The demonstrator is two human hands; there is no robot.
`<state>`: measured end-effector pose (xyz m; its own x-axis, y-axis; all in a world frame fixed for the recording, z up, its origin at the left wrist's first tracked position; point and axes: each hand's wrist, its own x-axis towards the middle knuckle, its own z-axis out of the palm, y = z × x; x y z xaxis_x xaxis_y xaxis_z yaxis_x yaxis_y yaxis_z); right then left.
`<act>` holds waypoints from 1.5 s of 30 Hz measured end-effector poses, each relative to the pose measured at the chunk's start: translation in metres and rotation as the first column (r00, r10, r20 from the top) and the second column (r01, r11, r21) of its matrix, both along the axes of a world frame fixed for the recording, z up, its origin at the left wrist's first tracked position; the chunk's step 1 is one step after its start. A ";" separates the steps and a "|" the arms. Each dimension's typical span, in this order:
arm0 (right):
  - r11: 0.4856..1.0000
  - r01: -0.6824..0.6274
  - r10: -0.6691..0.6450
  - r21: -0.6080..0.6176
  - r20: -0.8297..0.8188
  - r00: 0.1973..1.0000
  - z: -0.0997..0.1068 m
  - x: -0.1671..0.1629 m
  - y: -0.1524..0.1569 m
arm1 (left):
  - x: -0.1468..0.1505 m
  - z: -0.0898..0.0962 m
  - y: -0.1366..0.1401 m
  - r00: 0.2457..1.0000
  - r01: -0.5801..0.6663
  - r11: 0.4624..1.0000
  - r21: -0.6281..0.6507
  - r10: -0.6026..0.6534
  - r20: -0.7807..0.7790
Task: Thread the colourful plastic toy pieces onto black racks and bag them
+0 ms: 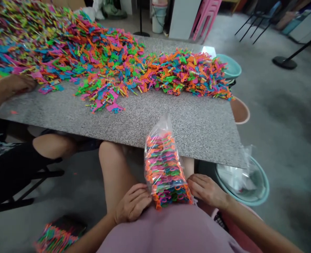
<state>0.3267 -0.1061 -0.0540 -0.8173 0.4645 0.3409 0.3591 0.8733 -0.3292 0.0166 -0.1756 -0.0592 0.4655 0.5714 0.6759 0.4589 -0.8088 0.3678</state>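
Observation:
A clear plastic bag (159,128) lies over the table's front edge and reaches to my lap. Stacked rows of small plastic toy pieces (166,165) in orange, pink, green and blue fill it, and the lowest row shows uncovered at the end near my body. My left hand (133,203) has its fingers curled at the bag's lower left edge. At the lower right edge, my right hand (206,189) pinches the plastic. The fingertips of both hands are partly hidden against the bag.
A heap of loose toy pieces (105,52) spreads over the grey speckled table (202,130). At the left, another person's hand (19,83) rests beside it. A teal basin (264,182) with plastic bags stands by the right corner. More toy pieces (56,239) sit low at left.

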 end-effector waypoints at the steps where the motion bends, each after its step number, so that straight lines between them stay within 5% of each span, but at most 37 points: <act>1: 1.000 0.018 -0.018 0.000 -0.011 1.000 0.001 -0.001 -0.003 | 0.002 0.003 0.002 1.000 -0.023 1.000 0.000 0.023 0.013; 5: 0.993 0.117 -0.114 0.028 -0.093 0.989 0.014 -0.019 0.009 | 0.007 0.017 0.021 0.971 -0.229 0.970 -0.085 0.234 0.046; 8: 0.985 0.173 -0.174 -0.016 -0.145 0.974 0.046 -0.035 0.039 | 0.000 0.044 0.043 0.925 -0.369 0.924 -0.105 0.376 0.059; 11: 0.945 0.202 -0.242 -0.256 -0.136 0.961 0.097 -0.053 0.068 | -0.015 0.086 0.059 0.888 -0.446 0.890 -0.094 0.453 0.080; 14: 0.851 0.172 -0.263 -0.496 -0.119 0.957 0.149 -0.075 0.084 | -0.031 0.129 0.064 0.867 -0.460 0.853 -0.245 0.491 0.081; 17: 0.797 0.102 -0.210 -0.595 -0.115 0.971 0.184 -0.104 0.094 | -0.051 0.161 0.062 0.862 -0.396 0.823 -0.408 0.486 0.142; 23: 0.854 -0.082 0.000 -0.514 -0.157 0.988 0.210 -0.171 0.111 | -0.102 0.204 0.032 0.771 -0.569 0.749 -0.340 0.629 0.097; 28: 0.911 -0.316 0.305 -0.265 -0.083 0.949 0.207 -0.253 0.088 | -0.128 0.220 -0.015 0.781 -0.587 0.695 -0.416 0.620 -0.066; 31: 0.866 -0.495 0.495 -0.071 -0.022 0.869 0.198 -0.320 0.053 | -0.151 0.218 -0.038 0.767 -0.631 0.629 -0.454 0.592 -0.246; 34: 0.808 -0.587 0.582 -0.038 -0.095 0.807 0.187 -0.384 0.020 | -0.192 0.202 -0.062 0.577 -0.794 0.399 -0.458 0.732 -0.363; 37: 0.748 -0.640 0.581 -0.175 -0.292 0.759 0.163 -0.423 0.003 | -0.232 0.163 -0.094 0.364 -0.875 0.183 -0.449 0.859 -0.359; 40: 0.694 -0.644 0.598 -0.322 -0.240 0.764 0.121 -0.424 -0.002 | -0.249 0.103 -0.128 0.198 -0.897 0.032 -0.441 0.921 -0.336; 43: 0.674 -0.572 0.612 -0.467 -0.079 0.786 0.070 -0.387 0.000 | -0.240 0.054 -0.156 0.128 -0.906 0.006 -0.423 0.957 -0.262; 45: 0.698 -0.466 0.560 -0.544 0.009 0.829 0.038 -0.349 0.007 | -0.227 0.039 -0.162 0.140 -0.921 0.068 -0.383 0.977 -0.161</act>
